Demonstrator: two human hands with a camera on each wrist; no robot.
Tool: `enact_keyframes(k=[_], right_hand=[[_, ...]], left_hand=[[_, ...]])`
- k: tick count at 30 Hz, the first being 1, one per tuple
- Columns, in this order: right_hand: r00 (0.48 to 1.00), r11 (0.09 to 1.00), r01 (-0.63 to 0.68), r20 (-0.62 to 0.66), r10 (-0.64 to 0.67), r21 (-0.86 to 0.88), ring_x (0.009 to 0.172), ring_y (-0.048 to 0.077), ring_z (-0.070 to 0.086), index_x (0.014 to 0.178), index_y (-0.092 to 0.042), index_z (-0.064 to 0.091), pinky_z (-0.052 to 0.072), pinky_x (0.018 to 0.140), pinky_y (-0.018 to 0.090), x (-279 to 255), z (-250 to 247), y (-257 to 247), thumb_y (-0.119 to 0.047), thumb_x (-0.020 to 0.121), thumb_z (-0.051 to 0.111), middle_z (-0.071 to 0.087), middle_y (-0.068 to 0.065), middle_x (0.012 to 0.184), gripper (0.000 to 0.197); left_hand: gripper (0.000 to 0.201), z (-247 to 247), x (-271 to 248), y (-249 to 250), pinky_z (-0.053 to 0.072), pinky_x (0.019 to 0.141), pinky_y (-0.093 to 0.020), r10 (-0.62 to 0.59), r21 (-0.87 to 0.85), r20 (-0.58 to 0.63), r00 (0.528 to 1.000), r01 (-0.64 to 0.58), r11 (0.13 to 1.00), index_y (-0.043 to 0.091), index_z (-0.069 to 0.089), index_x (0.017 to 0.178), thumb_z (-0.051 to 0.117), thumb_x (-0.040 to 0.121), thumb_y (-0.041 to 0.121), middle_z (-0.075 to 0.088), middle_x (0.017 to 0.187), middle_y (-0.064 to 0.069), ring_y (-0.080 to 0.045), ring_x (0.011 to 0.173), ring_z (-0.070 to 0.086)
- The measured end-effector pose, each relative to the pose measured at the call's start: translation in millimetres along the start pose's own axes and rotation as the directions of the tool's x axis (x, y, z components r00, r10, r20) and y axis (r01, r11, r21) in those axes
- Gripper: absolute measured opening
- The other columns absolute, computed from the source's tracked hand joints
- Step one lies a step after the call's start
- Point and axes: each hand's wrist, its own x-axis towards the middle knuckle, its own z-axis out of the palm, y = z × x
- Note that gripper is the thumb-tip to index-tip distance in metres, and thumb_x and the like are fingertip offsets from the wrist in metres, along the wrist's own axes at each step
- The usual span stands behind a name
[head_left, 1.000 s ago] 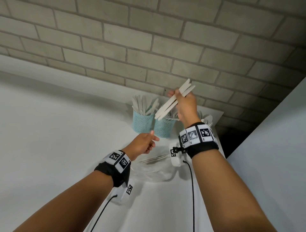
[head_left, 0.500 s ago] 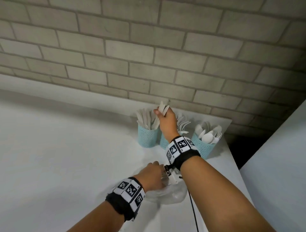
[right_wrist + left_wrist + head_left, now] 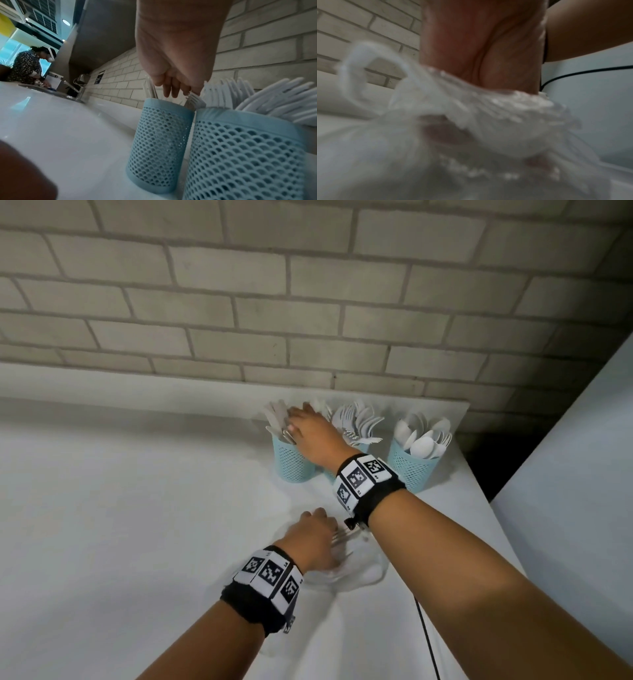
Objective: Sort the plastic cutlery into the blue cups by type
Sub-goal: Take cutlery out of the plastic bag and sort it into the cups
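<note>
Three blue mesh cups stand at the counter's back right. The left cup (image 3: pixel 294 463) (image 3: pixel 159 146) holds knives (image 3: pixel 277 412). The middle cup (image 3: pixel 240 155) holds forks (image 3: pixel 359 419), and the right cup (image 3: pixel 411 470) holds spoons (image 3: pixel 423 436). My right hand (image 3: pixel 308 426) (image 3: pixel 175 93) lies over the left cup's mouth, its fingers pointing down onto the knife tops. My left hand (image 3: pixel 315 539) is pushed into a clear plastic bag (image 3: pixel 359 573) (image 3: pixel 471 115) on the counter. Fork tines (image 3: pixel 344 535) show beside it. The bag's film blurs its fingers.
A grey brick wall (image 3: pixel 308 320) runs right behind the cups. The white counter (image 3: pixel 120 525) ends just right of the spoon cup, beside a dark gap and a white panel (image 3: pixel 582 474). A black cable (image 3: pixel 428 642) trails under my right forearm. Far left, another person (image 3: pixel 29 66) stands at a sink.
My right hand carried a bundle of knives down from mid-air into the left cup; none stick up above the hand now. My left hand moved from above the counter into the bag.
</note>
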Motion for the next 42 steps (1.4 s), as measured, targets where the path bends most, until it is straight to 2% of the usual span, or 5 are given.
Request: enact_keyframes(k=[5, 9, 15, 30, 42], right_hand=[[0.938, 0.937, 0.004, -0.327, 0.118, 0.349, 0.12, 0.021, 0.053, 0.117, -0.011, 0.063, 0.041, 0.104, 0.034, -25.2, -28.9, -11.0, -0.009, 0.096, 0.041, 0.059, 0.006, 0.129, 0.03], [0.966, 0.759, -0.094, -0.125, 0.226, 0.645, 0.081, 0.013, 0.063, 0.103, -0.005, 0.065, 0.049, 0.073, 0.014, -65.9, -50.6, -7.8, -0.008, 0.096, 0.045, 0.067, 0.001, 0.092, 0.021], [0.914, 0.905, -0.354, 0.294, 0.281, 0.234, 0.103, 0.021, 0.058, 0.106, -0.006, 0.065, 0.044, 0.088, 0.031, -122.2, -33.8, 12.6, -0.018, 0.095, 0.049, 0.063, 0.006, 0.112, 0.023], [0.818, 0.839, -0.534, 0.186, 0.545, -0.11, 0.123, 0.029, 0.032, 0.129, -0.02, 0.052, 0.029, 0.1, 0.042, -172.4, 13.0, 14.9, -0.011, 0.091, 0.042, 0.048, 0.007, 0.13, 0.04], [0.734, 0.764, -0.636, 0.22, 0.642, -0.11, 0.124, 0.033, 0.039, 0.132, -0.015, 0.046, 0.033, 0.105, 0.044, -175.7, 18.9, 21.2, -0.013, 0.091, 0.041, 0.043, 0.01, 0.133, 0.042]], left_hand=[[0.05, 0.1, 0.2, 0.5, 0.045, 0.094, -0.04, -0.022, -0.009, 0.022, 1.0, 0.023, 1.0, 0.018, 0.048, 0.128, 0.06, 0.083, 0.036, 0.044, 0.123, -0.006, -0.025, 0.113, 0.044], [0.047, -0.2, 3.0, 2.6, 0.045, 0.095, -0.04, -0.031, -0.048, 0.035, 0.999, 0.033, 0.998, 0.016, 0.052, 0.125, 0.06, 0.084, 0.039, 0.046, 0.121, -0.009, -0.027, 0.111, 0.048], [0.034, 1.8, 1.4, 8.3, 0.048, 0.083, -0.034, -0.041, -0.096, -0.003, 0.999, 0.04, 0.995, 0.012, 0.06, 0.105, 0.056, 0.086, 0.041, 0.058, 0.107, -0.009, -0.03, 0.1, 0.058], [0.047, 21.0, -8.0, 18.7, 0.045, 0.093, -0.04, -0.058, 0.027, -0.091, 0.994, 0.061, 0.998, 0.005, 0.05, 0.121, 0.044, 0.093, 0.042, 0.054, 0.12, -0.016, -0.034, 0.108, 0.055], [0.025, 17.7, -9.8, 18.3, 0.043, 0.08, -0.035, 0.024, 0.04, -0.222, 0.975, -0.015, 0.999, -0.001, 0.054, 0.11, 0.042, 0.089, 0.004, 0.057, 0.11, -0.019, -0.034, 0.1, 0.056]])
